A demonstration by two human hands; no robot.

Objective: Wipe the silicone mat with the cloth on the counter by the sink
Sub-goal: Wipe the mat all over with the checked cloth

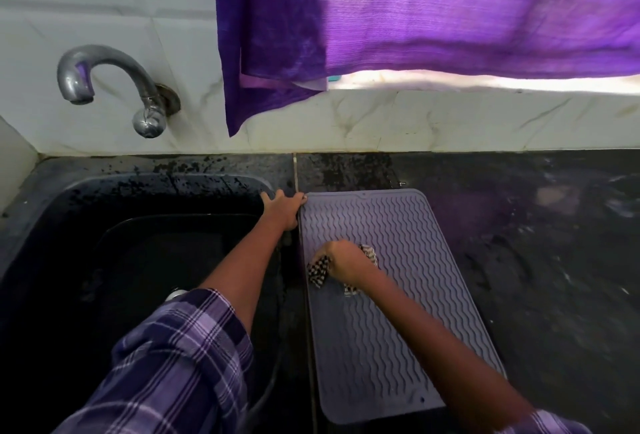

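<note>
The right hand is bunched around a checked cloth, pressing it onto the ribbed lilac silicone mat near the mat's left edge, in its far half. The left hand lies at 11 o'clock from it — fingers curled over the mat's far-left corner, pinning it beside the sink. The mat lies flat on the dark desk, its long axis running 12 to 6. Most unwiped surface seems to lie toward 6 and 3 o'clock, so the right hand is better placed to sweep it.
</note>
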